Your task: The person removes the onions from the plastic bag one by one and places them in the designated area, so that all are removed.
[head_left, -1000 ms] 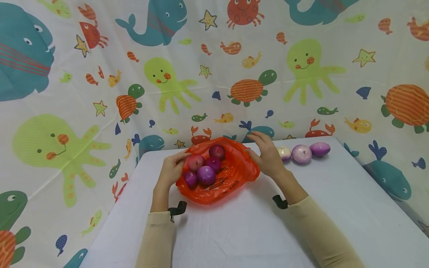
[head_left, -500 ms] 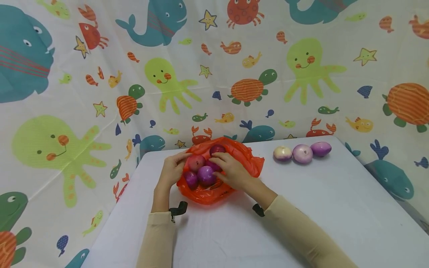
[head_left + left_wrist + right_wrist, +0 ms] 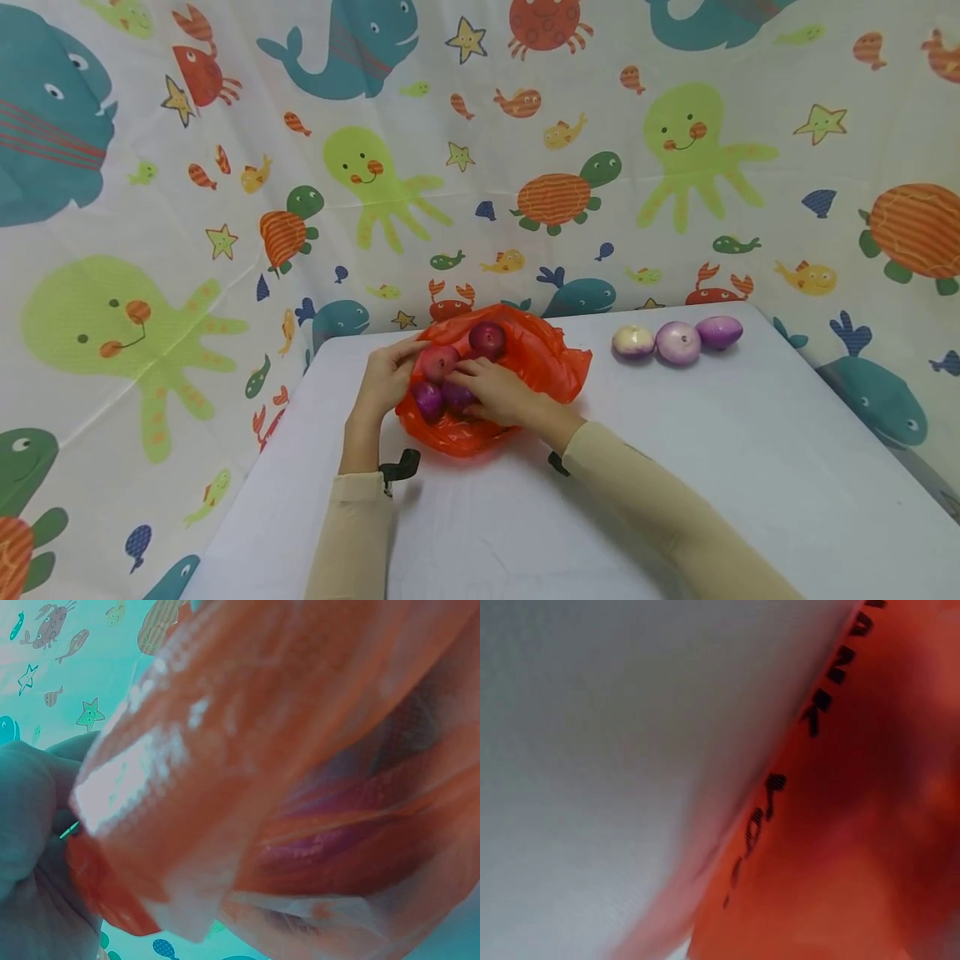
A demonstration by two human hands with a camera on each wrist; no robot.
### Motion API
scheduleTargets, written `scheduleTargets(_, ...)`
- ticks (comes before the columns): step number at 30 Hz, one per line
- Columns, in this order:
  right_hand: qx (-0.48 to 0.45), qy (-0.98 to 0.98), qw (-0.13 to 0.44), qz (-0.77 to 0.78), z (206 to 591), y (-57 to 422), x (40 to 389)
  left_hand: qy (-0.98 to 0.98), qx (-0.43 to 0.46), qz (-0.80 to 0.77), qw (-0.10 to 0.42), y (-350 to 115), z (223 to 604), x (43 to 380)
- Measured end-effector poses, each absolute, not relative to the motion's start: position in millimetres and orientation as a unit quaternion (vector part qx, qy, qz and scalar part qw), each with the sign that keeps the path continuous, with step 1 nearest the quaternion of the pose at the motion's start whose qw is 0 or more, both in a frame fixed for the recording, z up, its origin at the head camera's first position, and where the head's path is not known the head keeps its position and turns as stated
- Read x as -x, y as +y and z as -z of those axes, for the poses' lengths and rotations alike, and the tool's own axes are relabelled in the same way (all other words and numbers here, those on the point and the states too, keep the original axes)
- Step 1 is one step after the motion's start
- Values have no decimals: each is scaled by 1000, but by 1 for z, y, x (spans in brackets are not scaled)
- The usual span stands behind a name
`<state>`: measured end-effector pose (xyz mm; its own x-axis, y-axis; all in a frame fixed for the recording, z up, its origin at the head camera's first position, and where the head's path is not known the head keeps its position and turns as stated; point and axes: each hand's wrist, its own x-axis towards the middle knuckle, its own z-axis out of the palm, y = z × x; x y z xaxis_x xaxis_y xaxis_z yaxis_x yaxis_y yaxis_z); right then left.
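A red plastic bag [image 3: 555, 358] lies open on the white table, holding several purple onions. My left hand [image 3: 386, 379] pinches the bag's left rim; the left wrist view has the thin plastic [image 3: 172, 795] bunched at the fingers. Inside the bag, my right hand [image 3: 498, 393] curls its fingers over a purple onion [image 3: 456, 400] and partly covers it. Around that hand sit a pinkish onion [image 3: 438, 363], a dark red onion [image 3: 488, 340] and a smaller purple onion [image 3: 428, 402]. In the right wrist view, red plastic with black lettering [image 3: 832, 780] fills the right side.
At the back right of the table [image 3: 675, 467] stand a white-and-purple onion [image 3: 633, 342], a pale purple onion [image 3: 678, 343] and a deeper purple one in a row. A curtain [image 3: 480, 183] printed with sea animals hangs behind the table.
My right hand has left the bag's right rim and moved left into the bag, onto a purple onion. The left hand stays at the left rim.
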<state>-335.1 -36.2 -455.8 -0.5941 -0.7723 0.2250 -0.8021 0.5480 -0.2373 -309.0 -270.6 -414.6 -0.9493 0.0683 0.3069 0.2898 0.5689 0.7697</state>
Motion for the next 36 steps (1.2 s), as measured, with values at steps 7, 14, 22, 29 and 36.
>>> scheduleTargets(7,-442,-885,42,-140,463,-42,337,-878,98,453,117,-271,415,309)
scheduleTargets(14,-448,-882,48,-135,465,-41,335,-879,93,452,119,-271,416,308)
scheduleTargets(22,-433,-882,83,-165,455,-36,332,-875,93,461,116,-271,414,308)
scheduleTargets(29,-402,-876,120,-238,441,-22,328,-877,94,455,118,-272,414,309)
scheduleTargets(36,-368,-861,169,-307,424,-2,326,-876,94,457,120,-272,414,308)
